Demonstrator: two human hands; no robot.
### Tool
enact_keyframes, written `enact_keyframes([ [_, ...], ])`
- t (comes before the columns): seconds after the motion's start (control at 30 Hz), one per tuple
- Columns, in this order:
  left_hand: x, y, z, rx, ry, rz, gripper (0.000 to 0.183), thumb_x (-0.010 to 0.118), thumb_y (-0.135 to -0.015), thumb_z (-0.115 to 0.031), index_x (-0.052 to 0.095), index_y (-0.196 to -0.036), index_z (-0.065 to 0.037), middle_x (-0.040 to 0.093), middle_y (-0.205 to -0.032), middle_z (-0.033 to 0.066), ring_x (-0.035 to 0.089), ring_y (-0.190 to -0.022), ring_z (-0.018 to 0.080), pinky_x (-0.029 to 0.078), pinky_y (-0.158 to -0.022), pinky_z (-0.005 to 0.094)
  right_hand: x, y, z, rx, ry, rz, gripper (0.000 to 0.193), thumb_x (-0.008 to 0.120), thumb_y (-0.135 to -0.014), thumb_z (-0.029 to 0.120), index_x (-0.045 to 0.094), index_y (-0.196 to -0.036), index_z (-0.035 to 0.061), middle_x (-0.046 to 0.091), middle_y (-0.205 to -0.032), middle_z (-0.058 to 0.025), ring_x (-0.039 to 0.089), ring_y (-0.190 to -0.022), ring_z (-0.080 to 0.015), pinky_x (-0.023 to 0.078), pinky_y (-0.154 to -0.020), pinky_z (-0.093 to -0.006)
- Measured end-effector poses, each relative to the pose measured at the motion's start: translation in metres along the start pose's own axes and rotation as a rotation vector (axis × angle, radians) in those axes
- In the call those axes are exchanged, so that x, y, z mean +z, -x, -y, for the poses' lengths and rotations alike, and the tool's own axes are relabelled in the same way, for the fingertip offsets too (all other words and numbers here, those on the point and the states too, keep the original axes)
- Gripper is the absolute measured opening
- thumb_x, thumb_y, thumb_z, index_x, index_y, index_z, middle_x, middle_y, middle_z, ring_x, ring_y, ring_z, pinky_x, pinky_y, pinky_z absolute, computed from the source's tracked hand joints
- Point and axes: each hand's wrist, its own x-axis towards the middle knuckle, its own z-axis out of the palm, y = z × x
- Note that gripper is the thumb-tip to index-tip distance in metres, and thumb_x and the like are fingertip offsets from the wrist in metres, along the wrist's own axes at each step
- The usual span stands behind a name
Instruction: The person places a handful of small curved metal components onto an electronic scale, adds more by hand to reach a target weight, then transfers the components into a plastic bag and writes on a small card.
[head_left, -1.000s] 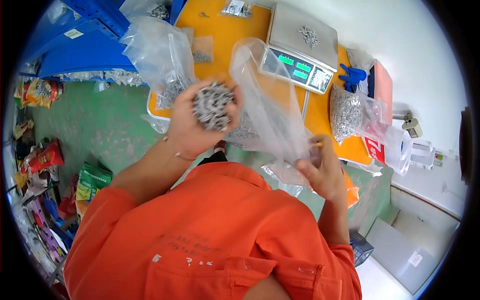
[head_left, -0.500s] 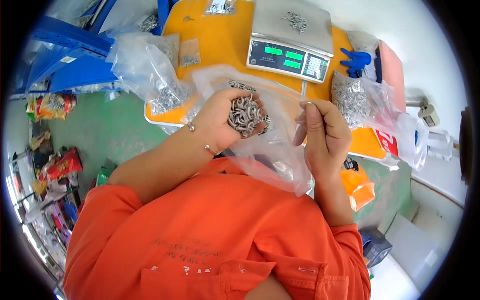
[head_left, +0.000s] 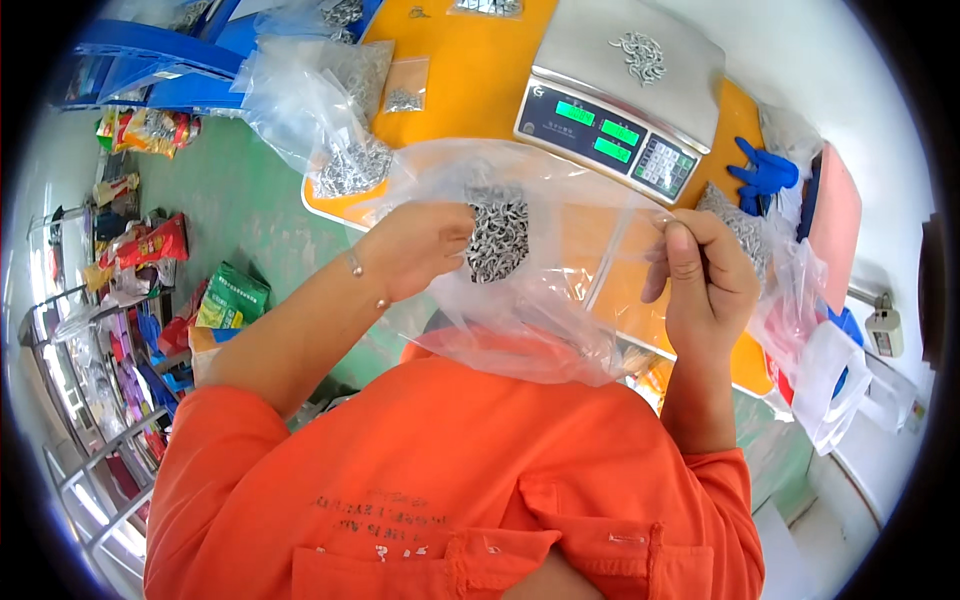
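My left hand [head_left: 415,245] is inside a large clear plastic bag [head_left: 540,300] and grips a clump of small metal rings [head_left: 497,235]. My right hand [head_left: 705,275] pinches the right edge of the bag's mouth and holds it up. The bag hangs in front of my orange shirt, over the near edge of the yellow table [head_left: 470,80]. A grey digital scale [head_left: 620,90] stands on the table beyond the bag, with a small pile of metal rings [head_left: 643,52] on its pan.
Other clear bags of metal parts [head_left: 345,160] lie at the table's left end, and another bag of parts [head_left: 745,225] at the right. Blue gloves [head_left: 765,170] and a pink box [head_left: 835,215] sit at the right. Snack packets [head_left: 225,300] and racks line the green floor at left.
My left hand has gone from holding the rings above the bag to inside it. My right hand rose and drew the bag's edge out to the right, spreading the mouth.
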Motion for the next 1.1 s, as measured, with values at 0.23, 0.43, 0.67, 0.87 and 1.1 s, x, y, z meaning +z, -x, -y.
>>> enact_keyframes([
  [0.23,0.0,0.029,-0.018,0.637,-1.13,0.273,0.04,0.059,-0.08,-0.011,0.05,-0.118,0.001,0.055,-0.117,0.0163,0.053,-0.105,0.0291,0.042,-0.09,0.0326,-0.037,-0.031,-0.041,0.286,-0.058,0.233,0.014,0.059,-0.087,0.011,0.059,-0.09,-0.0027,0.058,-0.075,-0.0031,0.055,-0.058,-0.0063,0.043,-0.053,-0.0187],
  [0.43,-0.05,0.006,-0.001,1.235,-1.273,-0.752,0.075,0.07,-0.073,-0.014,0.029,-0.134,0.002,0.059,-0.096,0.0164,0.058,-0.09,0.0267,0.047,-0.082,0.0345,-0.045,-0.128,-0.152,-0.014,0.47,-0.203,0.05,0.069,-0.078,0.021,0.049,-0.117,-0.0023,0.053,-0.115,-0.0194,0.051,-0.108,-0.0269,0.041,-0.09,-0.0333],
  [0.67,-0.052,0.012,-0.005,0.259,0.023,-0.079,0.063,0.057,-0.077,-0.005,0.029,-0.133,0.005,0.047,-0.065,-0.0011,0.044,-0.048,0.0064,0.044,-0.046,0.022,0.017,-0.232,-0.211,-0.197,1.165,-0.151,0.062,0.07,-0.073,0.035,0.048,-0.126,0.0133,0.045,-0.13,-0.0171,0.034,-0.123,-0.0401,0.03,-0.101,-0.0425],
  [0.87,-0.012,0.054,-0.078,0.705,0.101,0.059,0.058,0.045,-0.078,0.0,0.03,-0.134,0.005,0.039,-0.061,-0.003,0.03,-0.038,0.0033,0.037,-0.033,0.0204,0.015,-0.264,-0.257,-0.453,1.049,-0.091,0.024,0.063,-0.076,0.027,0.061,-0.094,0.0114,0.058,-0.097,-0.0114,0.053,-0.092,-0.036,0.044,-0.074,-0.0442],
  [1.1,-0.012,0.051,-0.074,0.746,0.054,-0.012,0.06,0.05,-0.08,-0.01,0.028,-0.133,0.01,0.036,-0.06,-0.0058,0.026,-0.036,-0.0002,0.031,-0.029,0.0173,0.008,-0.274,-0.241,-0.347,0.857,-0.199,0.01,0.058,-0.077,0.015,0.055,-0.081,0.0063,0.057,-0.074,-0.0118,0.056,-0.064,-0.0299,0.045,-0.058,-0.0406],
])
